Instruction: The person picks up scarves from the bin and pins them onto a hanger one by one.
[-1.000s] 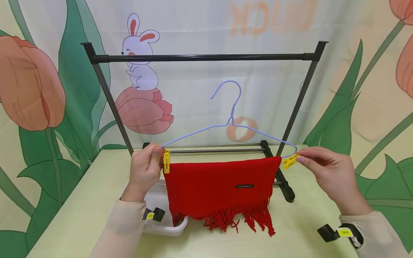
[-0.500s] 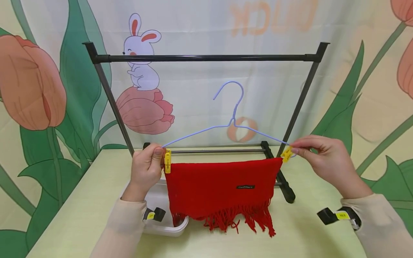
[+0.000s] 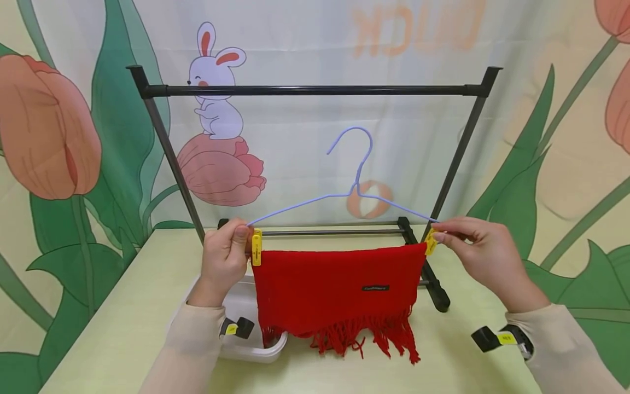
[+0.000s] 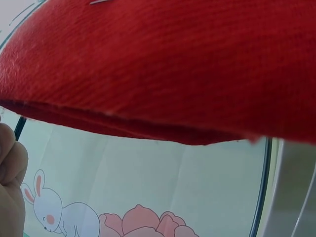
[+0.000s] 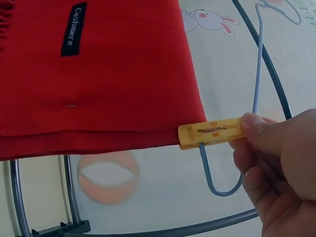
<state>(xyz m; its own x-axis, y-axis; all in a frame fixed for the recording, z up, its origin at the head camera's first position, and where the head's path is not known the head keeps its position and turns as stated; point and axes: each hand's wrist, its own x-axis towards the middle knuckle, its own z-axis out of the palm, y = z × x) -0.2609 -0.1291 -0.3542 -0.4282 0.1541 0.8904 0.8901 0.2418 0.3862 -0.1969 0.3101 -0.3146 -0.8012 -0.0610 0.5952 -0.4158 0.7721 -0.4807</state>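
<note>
A folded red scarf [image 3: 334,284] with a fringe and a black "Cashmere" label hangs below a lilac wire clothes hanger [image 3: 315,200]. At the hanger's left end my left hand [image 3: 223,262] grips the wire, beside a yellow clothespin [image 3: 257,247] on the scarf's corner. My right hand [image 3: 479,254] pinches a second yellow clothespin [image 5: 212,133] between thumb and fingers. That clothespin's tip overlaps the scarf's right top corner, with the hanger's bent end [image 5: 210,173] at it. In the left wrist view the scarf [image 4: 163,74] fills the upper part, and part of the left hand [image 4: 10,177] shows at the left edge.
Behind the hanger stands a black garment rack [image 3: 315,90] with a level top bar. A white plastic bin [image 3: 241,350] sits on the table [image 3: 118,328] at the left, partly behind the scarf. A printed curtain [image 3: 295,33] hangs at the back.
My right hand has moved left with its clothespin, from beyond the scarf's right edge onto its top corner. The left hand stays in place, and the hanger's hook has shifted slightly right.
</note>
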